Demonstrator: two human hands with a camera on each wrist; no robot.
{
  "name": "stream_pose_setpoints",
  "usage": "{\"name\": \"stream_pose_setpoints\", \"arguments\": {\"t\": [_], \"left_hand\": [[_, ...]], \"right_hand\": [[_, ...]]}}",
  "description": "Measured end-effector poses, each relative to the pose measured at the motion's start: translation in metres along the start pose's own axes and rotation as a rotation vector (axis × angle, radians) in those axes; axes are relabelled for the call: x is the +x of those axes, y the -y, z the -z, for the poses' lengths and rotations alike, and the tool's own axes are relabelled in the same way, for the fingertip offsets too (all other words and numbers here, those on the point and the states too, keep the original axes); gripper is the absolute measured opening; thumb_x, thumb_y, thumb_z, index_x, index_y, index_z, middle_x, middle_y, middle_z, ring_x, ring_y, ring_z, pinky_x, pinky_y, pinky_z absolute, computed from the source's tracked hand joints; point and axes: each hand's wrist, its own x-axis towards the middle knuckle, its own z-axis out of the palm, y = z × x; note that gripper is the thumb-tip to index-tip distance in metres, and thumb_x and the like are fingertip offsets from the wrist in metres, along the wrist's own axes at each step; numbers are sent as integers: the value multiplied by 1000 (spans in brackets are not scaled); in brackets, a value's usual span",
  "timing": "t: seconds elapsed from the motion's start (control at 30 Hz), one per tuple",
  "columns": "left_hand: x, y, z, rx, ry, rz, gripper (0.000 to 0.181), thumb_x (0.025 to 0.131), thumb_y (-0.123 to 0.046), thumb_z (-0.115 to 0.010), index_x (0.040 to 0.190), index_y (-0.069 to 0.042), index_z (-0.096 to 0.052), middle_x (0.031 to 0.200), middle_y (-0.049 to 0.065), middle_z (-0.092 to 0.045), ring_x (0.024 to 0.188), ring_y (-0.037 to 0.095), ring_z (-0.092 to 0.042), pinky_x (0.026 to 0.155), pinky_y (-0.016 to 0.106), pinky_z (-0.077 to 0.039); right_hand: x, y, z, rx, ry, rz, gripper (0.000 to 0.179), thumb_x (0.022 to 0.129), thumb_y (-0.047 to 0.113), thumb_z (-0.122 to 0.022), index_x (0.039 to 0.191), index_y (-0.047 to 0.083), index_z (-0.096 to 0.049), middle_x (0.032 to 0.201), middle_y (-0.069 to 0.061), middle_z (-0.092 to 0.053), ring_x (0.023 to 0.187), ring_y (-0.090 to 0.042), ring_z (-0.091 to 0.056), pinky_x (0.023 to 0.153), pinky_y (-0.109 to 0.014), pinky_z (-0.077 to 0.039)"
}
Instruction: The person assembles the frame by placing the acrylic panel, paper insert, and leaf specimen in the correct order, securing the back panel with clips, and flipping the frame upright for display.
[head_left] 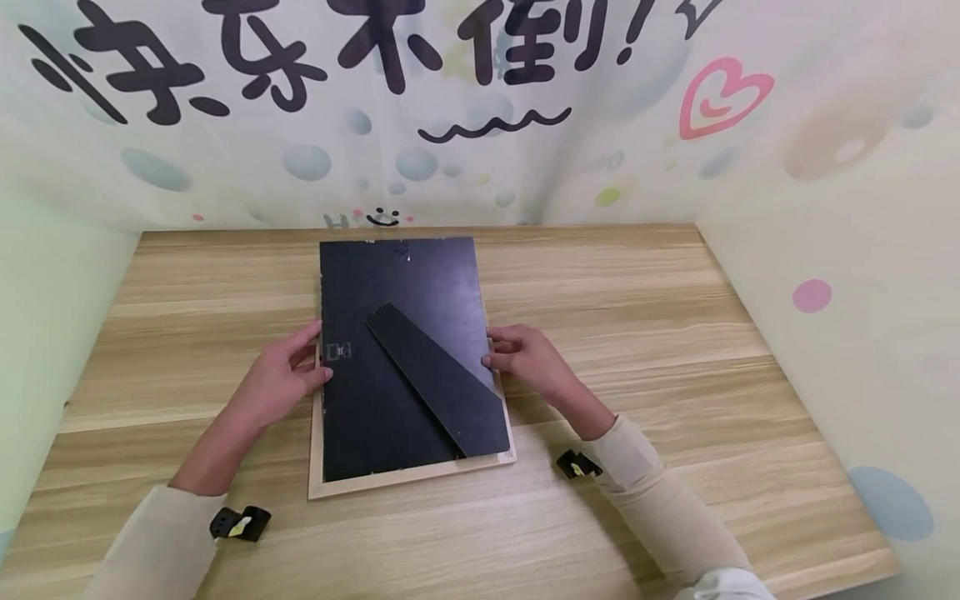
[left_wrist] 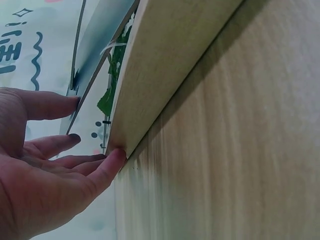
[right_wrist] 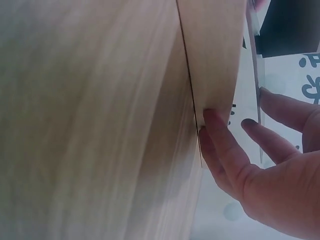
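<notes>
A wooden picture frame (head_left: 317, 458) lies face down on the table, and over it is its black backing board (head_left: 420, 271) with a slanted easel leg (head_left: 442, 379). My left hand (head_left: 273, 379) pinches the board's left edge, thumb on the black face. At the opposite edge, my right hand (head_left: 531, 360) holds the board the same way. Both wrist views show a gap between the board and the wooden frame (left_wrist: 170, 60). Green leaf-like material (left_wrist: 106, 101) shows in that gap. Lower fingertips of each hand touch the frame's side (right_wrist: 215, 55). The frame's front is hidden.
The wood-grain table (head_left: 637, 292) meets a printed backdrop (head_left: 525, 183) just beyond the frame's far end. Pale side panels (head_left: 862, 350) border it left and right. Each wrist has a small black device (head_left: 242, 523) near the sleeve cuff.
</notes>
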Motion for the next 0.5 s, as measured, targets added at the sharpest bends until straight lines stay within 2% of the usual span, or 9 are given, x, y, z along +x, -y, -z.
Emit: {"name": "stream_pose_setpoints", "arguments": {"t": [0.13,0.3,0.5], "left_hand": [[0,1,0,21,20,2,72,92,-1,-57,153,3,-18,154,29,-28,138,45,-33,107,51,-35],[-2,0,-2,69,20,8,68,94,-3,-56,152,5,-21,152,31,-30,136,45,-37,103,47,-39],[-1,3,-4,132,15,19,66,96,-7,-55,152,3,-22,152,32,-28,130,48,-43,98,49,-44]], "right_hand": [[0,-1,-2,-18,-23,10,50,87,3,-69,135,-1,-56,131,-19,-54,111,-30,-63,85,-35,-56],[-1,-2,-4,-61,-57,22,48,86,5,-71,132,0,-59,131,-18,-56,115,-33,-61,86,-35,-55],[0,-2,-5,-150,-88,29,46,85,8,-73,130,3,-63,132,-14,-58,115,-31,-62,88,-36,-55]]}}
